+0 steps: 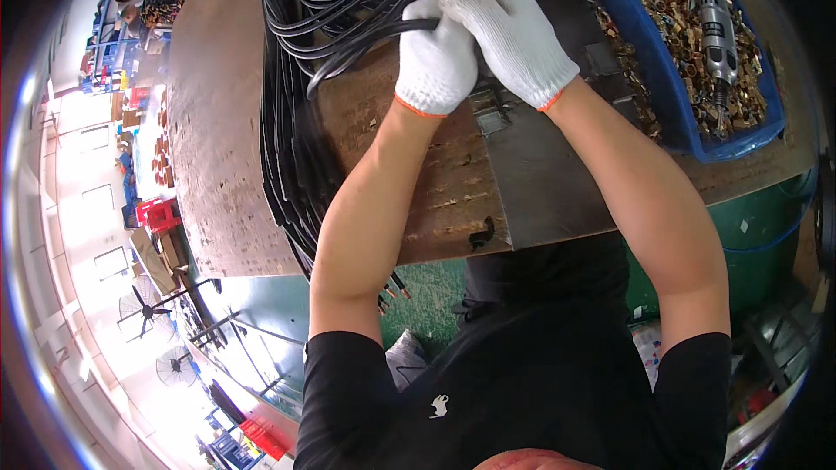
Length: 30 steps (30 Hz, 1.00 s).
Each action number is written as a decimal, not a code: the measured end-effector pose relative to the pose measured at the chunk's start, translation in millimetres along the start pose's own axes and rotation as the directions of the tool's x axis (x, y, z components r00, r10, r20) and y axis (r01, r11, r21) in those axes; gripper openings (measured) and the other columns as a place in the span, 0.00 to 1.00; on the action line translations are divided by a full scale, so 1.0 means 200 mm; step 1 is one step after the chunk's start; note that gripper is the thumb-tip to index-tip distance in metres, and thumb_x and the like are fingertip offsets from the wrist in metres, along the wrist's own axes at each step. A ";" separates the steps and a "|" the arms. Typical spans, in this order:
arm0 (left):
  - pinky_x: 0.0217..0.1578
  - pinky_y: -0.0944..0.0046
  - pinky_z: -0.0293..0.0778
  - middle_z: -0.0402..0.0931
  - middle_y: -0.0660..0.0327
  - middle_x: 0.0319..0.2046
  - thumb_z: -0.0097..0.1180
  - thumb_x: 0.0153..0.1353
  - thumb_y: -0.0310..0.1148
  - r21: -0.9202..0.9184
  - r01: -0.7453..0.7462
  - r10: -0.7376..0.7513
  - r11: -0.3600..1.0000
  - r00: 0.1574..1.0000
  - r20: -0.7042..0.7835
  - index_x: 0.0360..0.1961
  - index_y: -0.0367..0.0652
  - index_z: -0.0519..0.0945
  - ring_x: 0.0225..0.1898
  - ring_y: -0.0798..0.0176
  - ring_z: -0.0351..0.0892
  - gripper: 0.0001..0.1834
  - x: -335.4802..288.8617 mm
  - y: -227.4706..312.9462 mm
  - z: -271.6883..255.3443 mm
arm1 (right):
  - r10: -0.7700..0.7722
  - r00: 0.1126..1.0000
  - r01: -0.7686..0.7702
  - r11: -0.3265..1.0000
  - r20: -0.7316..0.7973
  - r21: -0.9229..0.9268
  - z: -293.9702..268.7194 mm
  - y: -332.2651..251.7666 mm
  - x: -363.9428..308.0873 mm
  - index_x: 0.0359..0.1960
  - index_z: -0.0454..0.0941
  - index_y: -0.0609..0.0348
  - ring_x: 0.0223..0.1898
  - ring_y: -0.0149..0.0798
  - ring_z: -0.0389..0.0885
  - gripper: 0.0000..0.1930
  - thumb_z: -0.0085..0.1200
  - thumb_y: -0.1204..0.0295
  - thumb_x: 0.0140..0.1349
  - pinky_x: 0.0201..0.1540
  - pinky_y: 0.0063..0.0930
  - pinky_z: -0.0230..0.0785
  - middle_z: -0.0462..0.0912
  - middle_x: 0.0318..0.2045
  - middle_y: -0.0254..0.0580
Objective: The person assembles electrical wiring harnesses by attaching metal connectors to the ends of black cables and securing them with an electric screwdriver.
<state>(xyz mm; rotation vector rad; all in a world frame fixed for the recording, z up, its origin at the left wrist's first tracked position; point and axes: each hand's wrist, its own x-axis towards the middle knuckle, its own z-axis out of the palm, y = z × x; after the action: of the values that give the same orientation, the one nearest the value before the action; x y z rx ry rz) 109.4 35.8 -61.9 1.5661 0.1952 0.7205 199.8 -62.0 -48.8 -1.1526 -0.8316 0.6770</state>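
White knitted gloves with orange cuffs cover both my hands, which meet above the worktable. My left hand (437, 68) is closed around a thick black cable (376, 35), whose length runs out to the left from the grip. Pressed against it, my right hand (515, 38) has its fingers bent over the left fingertips. Whatever lies between the two hands is hidden by the gloves. To the left and beyond them lies a large bundle of black cables (300, 26), part looped, part hanging over the table's near edge.
On the right, a blue bin (716, 150) holds many small brass-coloured metal parts (664, 0), with a silver power driver (716, 35) on top. More small parts lie along its left side. The brown worktable (218, 165) has a dark metal sheet (549, 191) near its front edge.
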 end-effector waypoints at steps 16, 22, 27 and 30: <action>0.26 0.68 0.71 0.79 0.64 0.34 0.40 0.75 0.75 -0.471 0.246 -0.467 0.847 0.768 -0.439 0.42 0.46 0.80 0.30 0.69 0.76 0.40 -0.35 0.49 -0.01 | -0.151 0.968 0.181 0.974 0.201 -0.140 0.01 -0.21 -0.21 0.60 0.83 0.57 0.43 0.28 0.82 0.19 0.63 0.65 0.70 0.47 0.25 0.77 0.85 0.43 0.32; 0.40 0.55 0.87 0.81 0.59 0.39 0.49 0.71 0.75 -0.761 0.136 -0.521 0.634 0.803 -0.290 0.49 0.46 0.79 0.38 0.58 0.84 0.38 -0.42 0.47 0.06 | -0.475 0.819 0.554 0.799 0.321 -0.233 0.09 -0.26 -0.28 0.56 0.86 0.55 0.40 0.47 0.90 0.27 0.79 0.65 0.54 0.44 0.36 0.83 0.88 0.43 0.45; 0.39 0.54 0.88 0.83 0.59 0.33 0.51 0.71 0.72 -0.878 0.141 -0.537 0.458 0.831 -0.147 0.44 0.46 0.82 0.35 0.57 0.87 0.35 -0.42 0.43 0.05 | -0.475 0.819 0.553 0.802 0.323 -0.224 0.10 -0.27 -0.30 0.51 0.88 0.56 0.37 0.46 0.90 0.22 0.79 0.68 0.54 0.41 0.35 0.83 0.88 0.39 0.44; 0.41 0.53 0.88 0.84 0.59 0.34 0.49 0.74 0.70 -0.901 0.143 -0.560 0.410 0.819 -0.125 0.45 0.46 0.83 0.36 0.56 0.88 0.34 -0.40 0.41 0.08 | -0.504 0.804 0.575 0.793 0.316 -0.200 0.09 -0.25 -0.30 0.51 0.89 0.58 0.35 0.40 0.87 0.24 0.80 0.73 0.50 0.39 0.31 0.79 0.87 0.37 0.42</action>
<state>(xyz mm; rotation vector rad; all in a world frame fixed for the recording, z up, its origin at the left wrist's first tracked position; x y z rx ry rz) 30.0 -31.7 -9.5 0.3142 0.4033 0.6264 154.8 -116.1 -11.1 -1.0161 -1.4475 0.2141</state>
